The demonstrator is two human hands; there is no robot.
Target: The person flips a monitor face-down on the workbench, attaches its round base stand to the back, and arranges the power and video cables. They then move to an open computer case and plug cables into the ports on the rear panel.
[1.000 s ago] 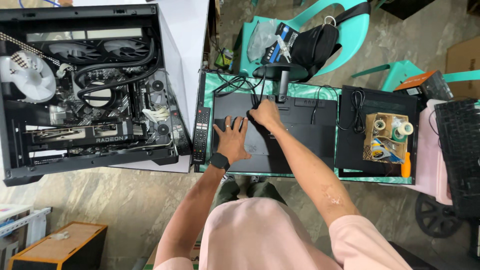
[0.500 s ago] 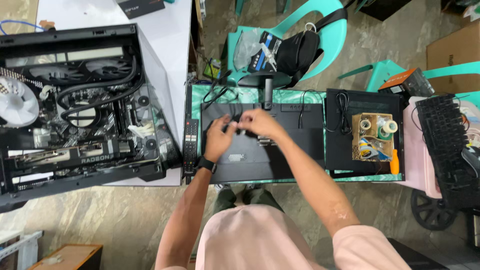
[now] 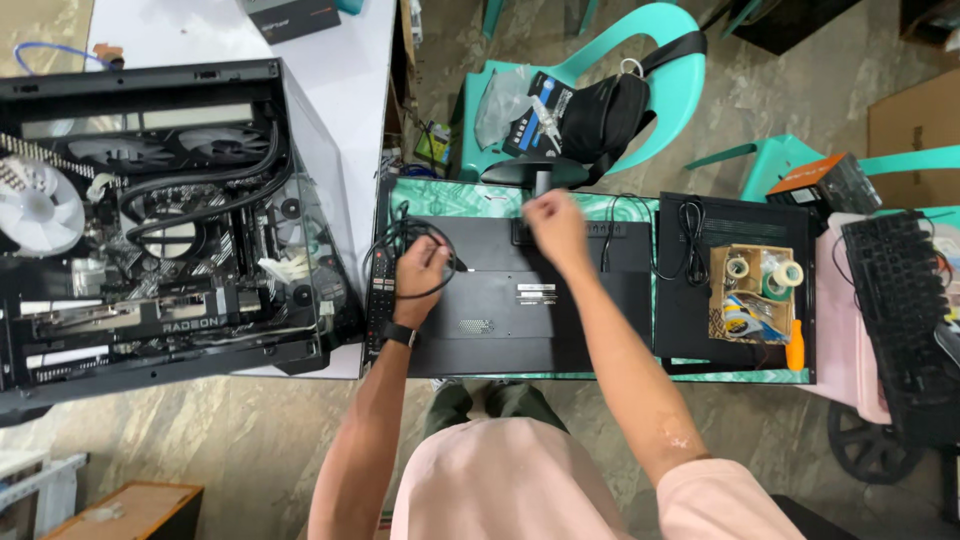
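A black monitor (image 3: 520, 320) lies face down on a green table (image 3: 640, 376), its stand base (image 3: 528, 172) at the far edge. My left hand (image 3: 422, 268), with a black watch on the wrist, grips a looped black cable (image 3: 395, 245) over the monitor's left end. My right hand (image 3: 556, 225) is raised above the monitor's far edge near the stand; it is blurred, and I cannot tell whether it holds the cable's other end. A black remote (image 3: 378, 300) lies beside the monitor's left edge.
An open black computer case (image 3: 160, 230) lies on a white table to the left. To the right are a second black panel (image 3: 690, 320), a wooden box of tape rolls (image 3: 752, 295) and a black keyboard (image 3: 900, 310). Teal chairs (image 3: 660, 90) stand behind.
Both hands lifted off the monitor's back. My left hand moved left gathering the black cable into a loop; my right hand rose toward the stand.
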